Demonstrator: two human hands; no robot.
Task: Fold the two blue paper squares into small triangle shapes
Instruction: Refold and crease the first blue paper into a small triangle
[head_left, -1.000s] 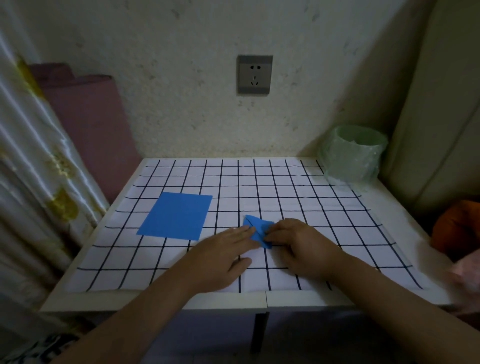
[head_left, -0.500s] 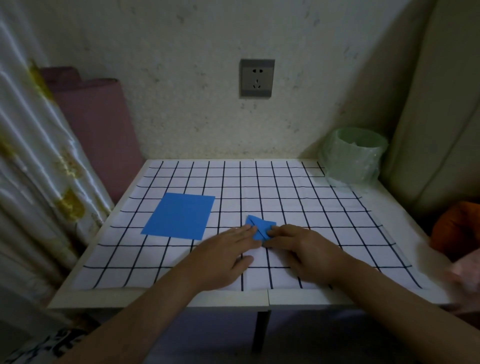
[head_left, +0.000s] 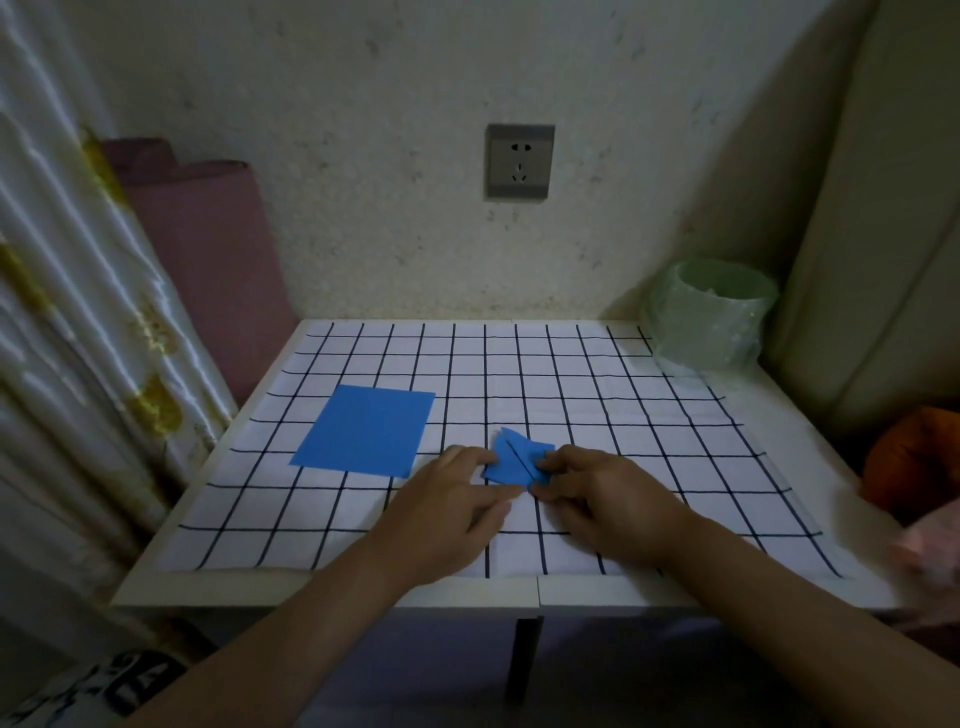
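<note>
Head view shows the partly folded blue paper (head_left: 514, 460) lying on the checked cloth (head_left: 597, 415) near the table's front middle. It is already a small, layered shape with a slanting crease across it, and one flap stands slightly raised. The left hand (head_left: 452, 499) rests flat on the cloth, its fingers nearly straight, with the tips touching the paper's left edge to steady it. The right hand (head_left: 608, 499) has its fingers curled and seems to pinch the right corner between thumb and forefinger. I judge that a further fold is being set on this first piece. To do it well, the left fingertips should pin the layers so nothing slips. The right hand should bring the corner to meet the edge exactly and only then run a firm press along the crease. Thin paper springs back and skews easily. The second blue paper square (head_left: 366, 430) lies flat and unfolded just to the left, untouched. A green lined bin (head_left: 709, 317) stands at the far right corner of the white table (head_left: 623, 592).
</note>
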